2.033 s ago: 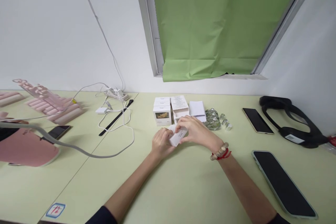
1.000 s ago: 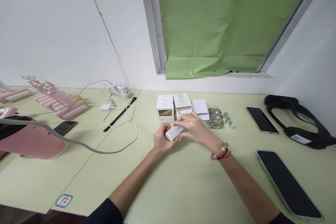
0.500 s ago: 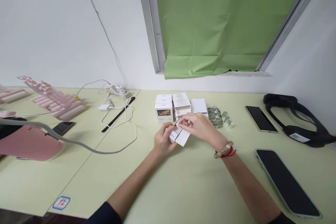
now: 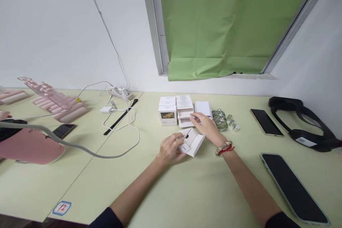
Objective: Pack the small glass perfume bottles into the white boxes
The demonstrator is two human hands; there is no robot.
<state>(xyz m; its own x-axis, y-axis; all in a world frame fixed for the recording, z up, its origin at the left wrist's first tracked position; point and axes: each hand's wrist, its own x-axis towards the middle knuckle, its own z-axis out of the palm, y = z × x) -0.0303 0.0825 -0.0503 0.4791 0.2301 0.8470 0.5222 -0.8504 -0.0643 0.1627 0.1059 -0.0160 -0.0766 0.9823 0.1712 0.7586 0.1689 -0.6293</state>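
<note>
White card forms the small opened box (image 4: 197,145) held over the tabletop (image 4: 187,192), pinched in my left hand (image 4: 170,149). Probably light and easily creased, it's best gripped by its sides. My right hand (image 4: 206,127) curls nearby; I cannot tell whether it pinches anything.

Shot by head cam, above left hand (image 4: 171,149) and right hand (image 4: 206,125), aimed forward-down, kinda wide, green curtain (image 4: 229,25) caught beyond
</note>
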